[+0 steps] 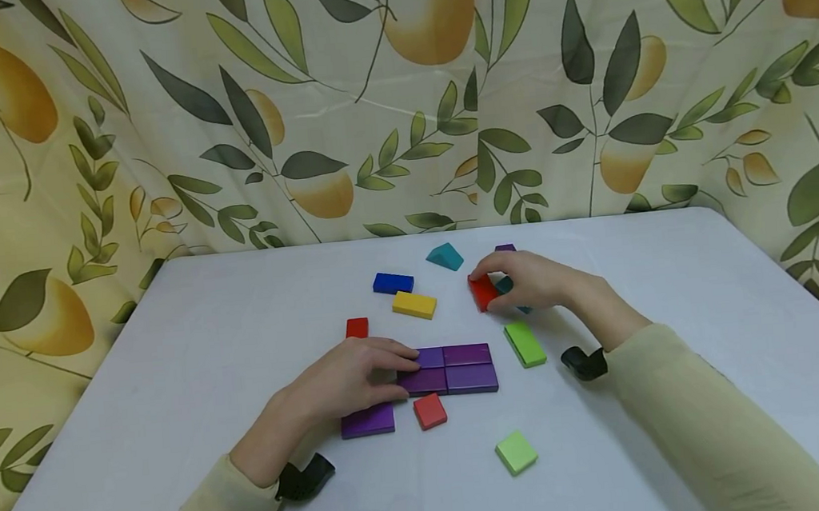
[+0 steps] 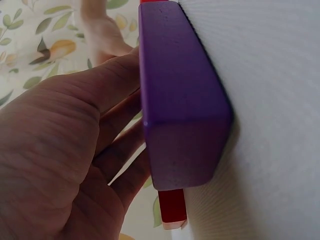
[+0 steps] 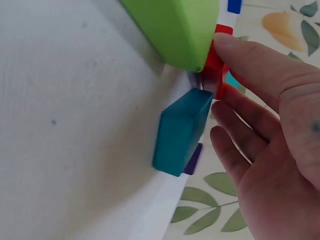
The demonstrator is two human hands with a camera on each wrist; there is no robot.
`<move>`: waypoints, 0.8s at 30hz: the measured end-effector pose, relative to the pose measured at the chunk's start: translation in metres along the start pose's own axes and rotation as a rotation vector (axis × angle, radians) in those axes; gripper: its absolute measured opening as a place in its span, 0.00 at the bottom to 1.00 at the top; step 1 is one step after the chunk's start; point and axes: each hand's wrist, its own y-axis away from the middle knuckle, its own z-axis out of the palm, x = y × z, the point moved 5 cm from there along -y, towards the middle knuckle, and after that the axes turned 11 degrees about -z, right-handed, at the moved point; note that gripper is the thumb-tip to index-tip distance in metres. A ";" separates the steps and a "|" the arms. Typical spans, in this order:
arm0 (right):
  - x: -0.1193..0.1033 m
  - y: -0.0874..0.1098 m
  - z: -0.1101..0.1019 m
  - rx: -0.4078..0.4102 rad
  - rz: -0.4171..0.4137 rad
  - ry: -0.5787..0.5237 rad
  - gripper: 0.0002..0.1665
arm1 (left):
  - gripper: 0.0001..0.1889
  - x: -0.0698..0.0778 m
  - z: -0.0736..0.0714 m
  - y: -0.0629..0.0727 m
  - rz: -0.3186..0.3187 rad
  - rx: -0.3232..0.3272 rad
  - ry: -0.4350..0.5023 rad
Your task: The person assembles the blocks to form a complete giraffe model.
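Note:
Toward the right back of the table, my right hand [image 1: 536,279] pinches a red block [image 1: 483,291] between thumb and fingers. A teal block [image 3: 180,132] lies beside it, partly hidden by that hand in the head view. My left hand [image 1: 347,379] has its fingers extended, fingertips and thumb at the left edge of several purple blocks [image 1: 471,377] laid together as a rectangle. Another purple block [image 1: 367,422] lies under the left palm side, overlapped by the hand. A red block [image 1: 357,328] shows just behind the left hand.
A green block [image 1: 525,344] lies right of the purple rectangle. A red square [image 1: 431,412] and a light green square [image 1: 516,452] lie in front. Behind are yellow [image 1: 414,305], blue [image 1: 393,282] and teal [image 1: 445,257] blocks. A purple block [image 1: 505,247] shows behind the right hand.

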 end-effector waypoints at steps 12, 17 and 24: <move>-0.044 0.038 0.001 0.097 -0.113 0.015 0.28 | 0.20 0.001 0.001 -0.001 -0.010 -0.011 -0.003; -0.064 0.055 0.014 0.074 -0.158 0.010 0.28 | 0.19 0.002 0.000 -0.001 -0.007 -0.006 -0.004; -0.085 0.074 0.033 0.064 -0.219 -0.002 0.28 | 0.20 0.002 0.000 -0.001 -0.029 -0.017 0.002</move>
